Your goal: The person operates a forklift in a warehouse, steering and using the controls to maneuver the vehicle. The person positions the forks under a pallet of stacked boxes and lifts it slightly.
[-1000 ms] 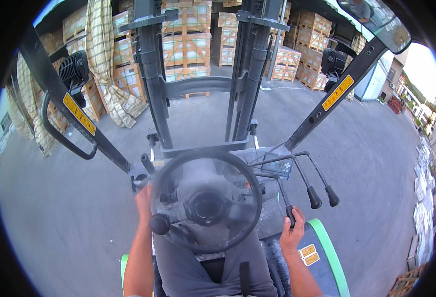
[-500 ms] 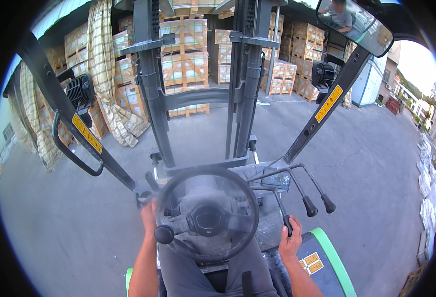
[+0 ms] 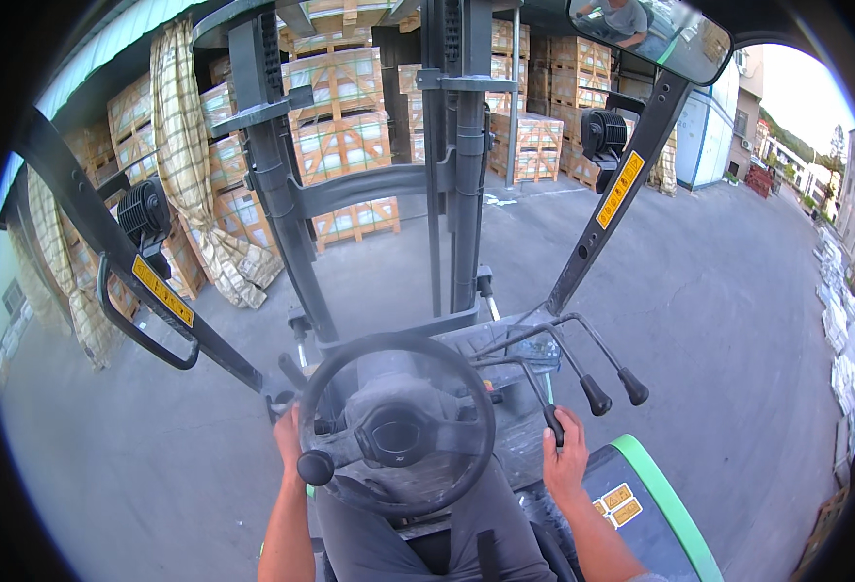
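In front of me is a forklift's black steering wheel (image 3: 486, 383) with a round spinner knob (image 3: 316, 468) at its lower left. My left hand (image 3: 290, 438) is at the wheel's left edge, beside the spinner knob and below a short dark lever (image 3: 291, 371). The rim partly hides its fingers, so its grip cannot be made out. My right hand (image 3: 565, 456) is closed round the black grip of a control lever (image 3: 552, 423), the nearest of several levers. Two more bent levers with black knobs (image 3: 595, 396) stand just beyond it, untouched.
The mast (image 3: 277, 175) rises ahead. Beyond it are stacks of wooden crates (image 3: 335, 145), a checked curtain (image 3: 185, 126) and a thin pole (image 3: 514, 116). Slanted posts (image 3: 582, 247) frame both sides. A mirror (image 3: 675, 44) hangs upper right; pale slabs (image 3: 839, 339) line the right edge.
My view has shifted a little, moving the wheel and mirror left in the picture. The crates and curtain sit slightly lower against the mast. My right hand stays on the lever.
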Available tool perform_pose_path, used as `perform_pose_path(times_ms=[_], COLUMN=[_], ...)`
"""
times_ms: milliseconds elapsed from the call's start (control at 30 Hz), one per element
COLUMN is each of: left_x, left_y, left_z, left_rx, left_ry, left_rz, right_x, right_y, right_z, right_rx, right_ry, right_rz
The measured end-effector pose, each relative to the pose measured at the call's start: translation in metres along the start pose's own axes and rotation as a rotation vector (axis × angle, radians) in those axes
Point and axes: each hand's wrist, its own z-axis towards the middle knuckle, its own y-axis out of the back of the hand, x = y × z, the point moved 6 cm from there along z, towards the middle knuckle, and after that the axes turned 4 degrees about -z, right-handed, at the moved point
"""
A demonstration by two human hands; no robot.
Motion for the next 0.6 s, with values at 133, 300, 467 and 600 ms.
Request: perform_pose_path(times_ms=[133,300,467,600], left_x=[-0.012,-0.010,0.002,0.010], left_y=[0.001,0.002,0.002,0.001], left_z=[-0.010,-0.012,-0.016,-0.035], left_rx=[-0.034,-0.062,-0.008,-0.025], left_ry=[-0.037,-0.028,0.018,-0.028], left_rz=[-0.108,-0.109,-0.248,-0.296], right_x=[0.004,0.012,0.029,0.063], right_y=[-0.002,-0.002,0.003,0.014], right_z=[0.018,0.037,0.060,0.070], right_rx=[0.008,0.025,0.015,-0.060], right_ry=[-0.002,-0.004,0.035,0.120], right_rz=[0.021,0.040,-0.055,-0.007])
